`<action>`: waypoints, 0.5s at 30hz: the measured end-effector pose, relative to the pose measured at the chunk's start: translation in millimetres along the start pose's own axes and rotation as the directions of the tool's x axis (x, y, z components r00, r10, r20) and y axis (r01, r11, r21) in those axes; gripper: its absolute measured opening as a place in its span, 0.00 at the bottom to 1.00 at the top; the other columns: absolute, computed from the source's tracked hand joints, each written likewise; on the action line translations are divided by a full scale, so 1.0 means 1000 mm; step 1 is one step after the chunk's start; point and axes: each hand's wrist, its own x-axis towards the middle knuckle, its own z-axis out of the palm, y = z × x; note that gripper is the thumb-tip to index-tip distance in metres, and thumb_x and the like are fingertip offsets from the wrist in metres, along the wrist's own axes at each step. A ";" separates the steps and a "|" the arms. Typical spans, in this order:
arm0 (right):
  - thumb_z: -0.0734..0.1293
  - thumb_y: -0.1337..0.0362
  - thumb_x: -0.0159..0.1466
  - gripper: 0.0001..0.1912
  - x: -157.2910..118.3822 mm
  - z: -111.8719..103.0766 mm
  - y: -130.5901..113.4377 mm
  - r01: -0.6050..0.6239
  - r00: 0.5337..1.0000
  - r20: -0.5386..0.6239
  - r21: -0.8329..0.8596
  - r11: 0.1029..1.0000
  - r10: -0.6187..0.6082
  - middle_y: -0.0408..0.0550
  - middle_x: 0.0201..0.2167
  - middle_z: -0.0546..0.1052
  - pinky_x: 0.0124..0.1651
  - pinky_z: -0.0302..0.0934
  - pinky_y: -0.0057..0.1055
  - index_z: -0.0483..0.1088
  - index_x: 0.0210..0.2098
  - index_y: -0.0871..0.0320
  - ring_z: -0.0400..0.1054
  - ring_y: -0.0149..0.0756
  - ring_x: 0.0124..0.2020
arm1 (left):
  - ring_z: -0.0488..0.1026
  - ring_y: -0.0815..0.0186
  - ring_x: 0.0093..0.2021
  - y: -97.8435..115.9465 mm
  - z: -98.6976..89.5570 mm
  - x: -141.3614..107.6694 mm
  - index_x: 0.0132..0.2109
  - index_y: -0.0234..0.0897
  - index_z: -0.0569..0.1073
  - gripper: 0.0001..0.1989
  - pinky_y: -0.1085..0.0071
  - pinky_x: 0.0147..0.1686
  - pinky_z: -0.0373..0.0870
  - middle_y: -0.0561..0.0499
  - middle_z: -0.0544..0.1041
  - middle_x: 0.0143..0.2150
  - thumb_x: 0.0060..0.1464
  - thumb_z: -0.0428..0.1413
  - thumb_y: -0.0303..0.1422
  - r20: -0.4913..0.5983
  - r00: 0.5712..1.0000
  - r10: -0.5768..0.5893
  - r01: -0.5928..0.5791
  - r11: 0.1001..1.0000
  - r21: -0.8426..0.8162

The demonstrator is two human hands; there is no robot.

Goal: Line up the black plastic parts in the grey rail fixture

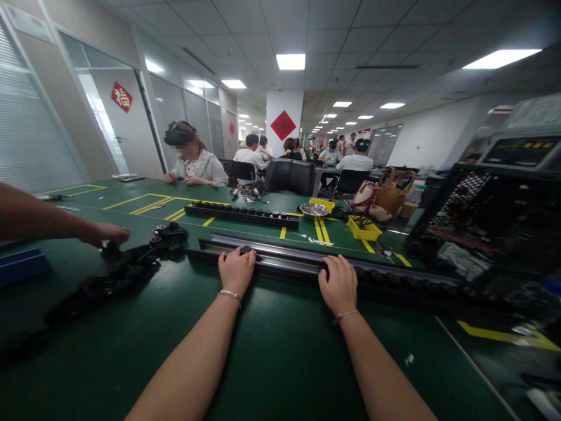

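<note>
A long black channel with shiny metal rails [287, 266] lies across the green table in front of me. My left hand [236, 273] is closed over its left part, with a small round black part [246, 249] at the fingertips. My right hand [338, 285] curls over the channel farther right, its fingers bent around a dark piece [324, 270] mostly hidden by the hand. Right of that hand, a row of round black parts [394, 279] sits in the channel.
Another person's hand [107, 235] reaches in at left, over a heap of black parts [127, 272]. A second black strip [241, 214], a metal bowl [314, 209] and a yellow tray [364, 229] stand beyond the channel. A blue bin [21, 267] and a black open-sided case [473, 222] flank the table.
</note>
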 end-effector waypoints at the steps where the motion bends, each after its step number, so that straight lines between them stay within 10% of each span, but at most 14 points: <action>1: 0.56 0.65 0.60 0.17 0.000 0.000 0.000 -0.001 1.000 -0.003 -0.001 1.000 0.001 0.51 0.50 0.71 0.60 0.47 0.43 0.69 0.46 0.58 0.56 0.43 0.57 | 0.70 0.60 0.47 -0.001 0.001 0.000 0.38 0.46 0.79 0.20 0.57 0.53 0.50 0.47 0.75 0.49 0.60 0.42 0.40 -0.007 1.000 0.000 0.000 1.000 -0.001; 15: 0.57 0.65 0.59 0.18 0.000 0.003 0.002 0.003 1.000 -0.017 0.025 1.000 -0.003 0.51 0.49 0.71 0.59 0.47 0.45 0.69 0.46 0.57 0.56 0.44 0.57 | 0.69 0.58 0.49 -0.007 0.003 0.002 0.38 0.50 0.79 0.18 0.54 0.54 0.48 0.49 0.75 0.49 0.59 0.43 0.38 -0.002 1.000 -0.021 0.021 0.999 -0.040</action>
